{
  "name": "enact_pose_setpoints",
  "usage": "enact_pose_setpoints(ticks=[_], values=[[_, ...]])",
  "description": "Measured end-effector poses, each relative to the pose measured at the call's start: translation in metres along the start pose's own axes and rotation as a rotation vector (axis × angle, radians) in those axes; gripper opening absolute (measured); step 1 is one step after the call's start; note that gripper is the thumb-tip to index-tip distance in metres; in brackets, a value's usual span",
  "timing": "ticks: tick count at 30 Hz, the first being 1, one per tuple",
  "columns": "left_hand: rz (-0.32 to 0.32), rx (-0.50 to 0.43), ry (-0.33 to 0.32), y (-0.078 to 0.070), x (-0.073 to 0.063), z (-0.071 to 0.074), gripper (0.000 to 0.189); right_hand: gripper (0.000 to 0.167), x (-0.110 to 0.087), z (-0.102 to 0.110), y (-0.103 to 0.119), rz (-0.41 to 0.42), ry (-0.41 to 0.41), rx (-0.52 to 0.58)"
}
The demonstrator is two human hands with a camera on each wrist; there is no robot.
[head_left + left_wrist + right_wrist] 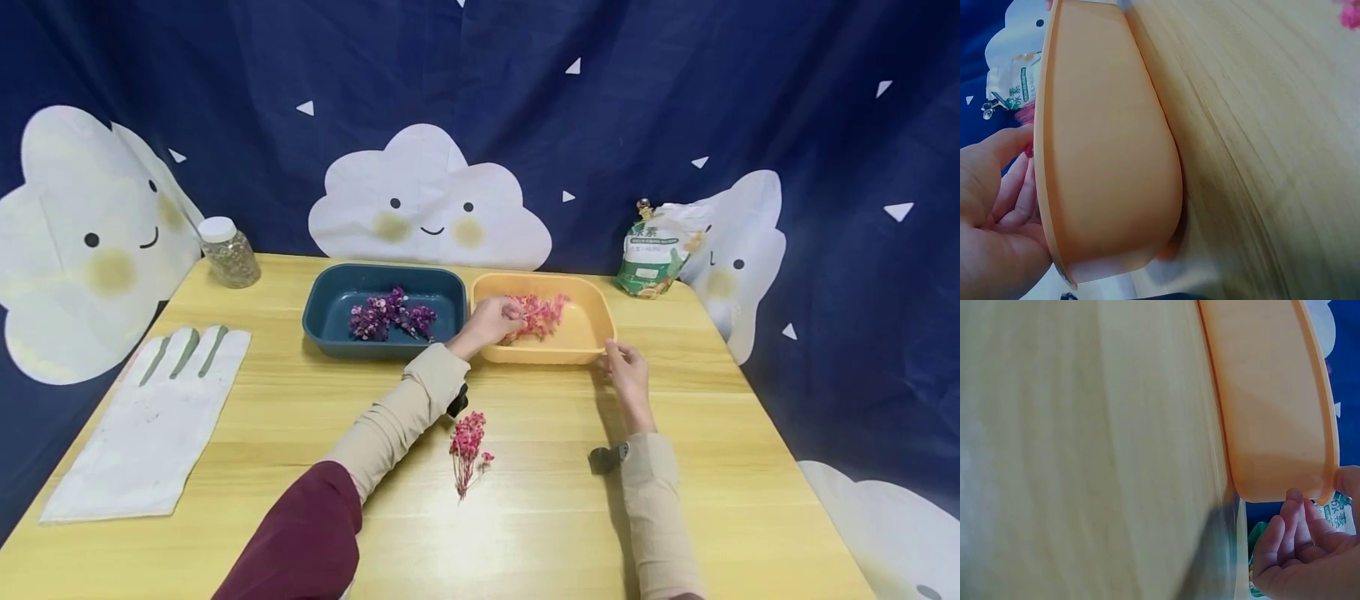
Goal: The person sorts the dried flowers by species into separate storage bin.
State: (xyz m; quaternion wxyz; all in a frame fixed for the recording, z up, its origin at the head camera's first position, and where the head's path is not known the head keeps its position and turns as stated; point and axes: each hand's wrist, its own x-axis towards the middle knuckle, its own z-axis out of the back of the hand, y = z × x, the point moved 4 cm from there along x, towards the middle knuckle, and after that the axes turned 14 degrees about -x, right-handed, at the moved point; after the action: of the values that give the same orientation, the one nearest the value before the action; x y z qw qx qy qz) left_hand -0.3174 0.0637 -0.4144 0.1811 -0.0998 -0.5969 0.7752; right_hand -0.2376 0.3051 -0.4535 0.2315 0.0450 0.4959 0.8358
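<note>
My left hand (495,323) reaches over the front rim of the yellow tray (588,333) and pinches pink dried flowers (542,315) inside it. A bit of pink shows between thumb and fingers in the left wrist view, though the rim hides most of the bunch. At the tray's right front corner, my right hand (628,375) grips the rim, thumb on top and fingers against the outer wall. The right wrist view shows those fingers (1272,540) under the rim. Nearer to me, a small bunch of pink dried flowers (467,446) lies on the table.
Left of the yellow tray stands a dark blue tray (322,321) holding purple dried flowers (386,315). A white-lidded jar (231,254) and white gloves (153,433) are at left on the wooden table (555,517). A green-and-white pouch (652,258) stands at the back right.
</note>
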Motion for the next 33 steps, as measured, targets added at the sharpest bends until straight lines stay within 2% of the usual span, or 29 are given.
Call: enact_pose_setpoints(ticks=[4, 12, 17, 22, 26, 33], values=[[-0.001, -0.014, 0.021, 0.0, -0.001, 0.0, 0.027, 0.053, -0.001, 0.0, -0.001, -0.006, -0.002, -0.002], [-0.024, -0.041, 0.014, 0.002, -0.003, 0.002, 0.026, 0.052, -0.002, -0.001, -0.005, -0.013, 0.006, -0.001], [-0.036, -0.052, 0.008, -0.005, -0.01, 0.006, 0.028, 0.052, -0.001, -0.001, -0.005, -0.008, 0.003, 0.013], [-0.073, -0.099, 0.004, -0.018, -0.024, 0.011, 0.029, 0.052, 0.001, -0.001, -0.003, 0.009, -0.009, 0.02], [-0.084, -0.104, 0.005, -0.023, -0.04, 0.016, 0.028, 0.051, 0.001, -0.001, -0.001, 0.02, -0.008, 0.015], [-0.085, -0.078, 0.041, -0.017, -0.076, 0.02, 0.03, 0.054, 0.0, 0.0, -0.002, 0.024, -0.012, -0.01]])
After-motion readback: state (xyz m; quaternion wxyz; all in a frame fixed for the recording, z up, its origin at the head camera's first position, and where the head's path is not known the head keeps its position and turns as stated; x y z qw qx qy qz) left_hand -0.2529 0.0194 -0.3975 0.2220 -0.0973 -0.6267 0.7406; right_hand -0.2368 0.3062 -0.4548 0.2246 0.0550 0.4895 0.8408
